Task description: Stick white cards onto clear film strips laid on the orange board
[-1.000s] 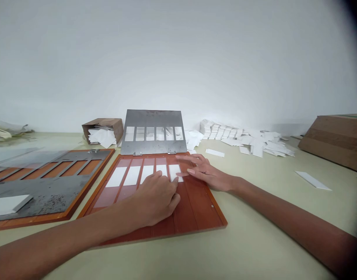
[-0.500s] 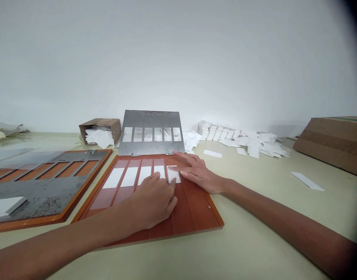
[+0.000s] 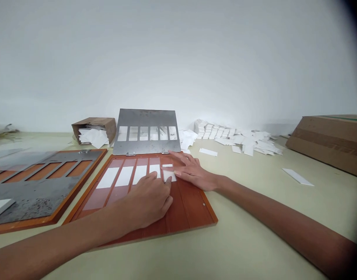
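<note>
A reddish-brown board (image 3: 193, 210) with parallel slots lies in front of me, its grey metal lid (image 3: 146, 116) raised on hinges at the back. White cards (image 3: 107, 178) lie over translucent strips (image 3: 92, 199) in the left slots. My left hand (image 3: 151, 200) rests over the board with most fingers curled; its index fingertip touches a small white card (image 3: 169, 175). What is under the palm is hidden. My right hand (image 3: 193, 171) lies palm down at the board's right back edge, fingers spread, thumb on that same card.
A second board with a slotted metal plate (image 3: 64, 186) and a white stack (image 3: 0, 208) is on the left. Behind stand a small carton (image 3: 108, 130) of white papers and a heap of paper pieces (image 3: 254, 142). A larger cardboard box (image 3: 327, 142) stands right.
The whole view has shifted slightly, so things sit further left. The small card under my fingers has slid a little nearer, and a white strip now shows behind it. Both hands keep nearly the same pose.
</note>
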`<action>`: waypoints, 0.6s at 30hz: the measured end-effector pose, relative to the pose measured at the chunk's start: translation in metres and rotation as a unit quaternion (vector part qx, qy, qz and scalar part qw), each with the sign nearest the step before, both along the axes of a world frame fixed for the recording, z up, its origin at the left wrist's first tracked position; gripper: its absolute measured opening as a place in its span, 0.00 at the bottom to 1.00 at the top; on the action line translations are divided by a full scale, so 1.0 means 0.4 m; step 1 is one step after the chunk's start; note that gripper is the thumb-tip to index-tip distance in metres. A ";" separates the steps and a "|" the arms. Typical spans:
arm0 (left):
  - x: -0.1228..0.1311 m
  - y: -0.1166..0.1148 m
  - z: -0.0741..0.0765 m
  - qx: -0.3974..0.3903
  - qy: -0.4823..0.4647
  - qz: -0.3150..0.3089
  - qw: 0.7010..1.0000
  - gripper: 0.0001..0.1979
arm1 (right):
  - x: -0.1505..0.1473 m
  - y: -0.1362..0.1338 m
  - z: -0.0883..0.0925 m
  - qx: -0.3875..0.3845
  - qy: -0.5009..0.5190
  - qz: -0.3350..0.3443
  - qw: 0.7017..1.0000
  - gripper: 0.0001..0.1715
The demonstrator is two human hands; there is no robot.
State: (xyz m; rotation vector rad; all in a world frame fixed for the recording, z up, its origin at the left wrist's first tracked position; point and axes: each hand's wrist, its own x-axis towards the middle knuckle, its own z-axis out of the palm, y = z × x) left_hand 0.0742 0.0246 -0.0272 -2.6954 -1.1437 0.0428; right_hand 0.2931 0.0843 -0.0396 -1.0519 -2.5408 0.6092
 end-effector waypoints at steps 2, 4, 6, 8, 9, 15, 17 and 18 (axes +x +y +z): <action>0.001 0.001 0.000 0.000 0.000 -0.002 1.000 0.18 | -0.002 -0.002 0.002 -0.004 -0.005 -0.001 1.000 0.27; 0.001 0.000 0.001 -0.003 0.000 -0.003 1.000 0.18 | -0.001 -0.002 0.006 -0.015 0.006 0.002 1.000 0.27; 0.000 -0.003 0.002 -0.005 -0.002 -0.003 1.000 0.18 | 0.004 -0.001 0.006 -0.025 0.023 0.016 0.999 0.28; -0.001 -0.005 0.003 -0.007 -0.005 -0.003 1.000 0.17 | 0.009 0.003 0.002 -0.023 0.036 0.028 0.999 0.29; -0.001 -0.005 0.004 -0.007 -0.005 -0.003 1.000 0.17 | 0.012 0.006 -0.002 -0.016 0.042 0.024 0.999 0.30; 0.001 -0.002 0.005 -0.008 0.006 -0.002 1.000 0.17 | 0.020 0.015 -0.013 0.001 0.043 0.013 0.999 0.28; 0.000 -0.002 0.006 -0.007 0.009 -0.002 1.000 0.16 | 0.021 0.010 -0.009 -0.003 0.053 0.017 0.998 0.30; 0.000 -0.002 0.006 -0.006 0.010 -0.002 1.000 0.16 | 0.021 0.008 -0.008 -0.003 0.060 0.006 0.998 0.31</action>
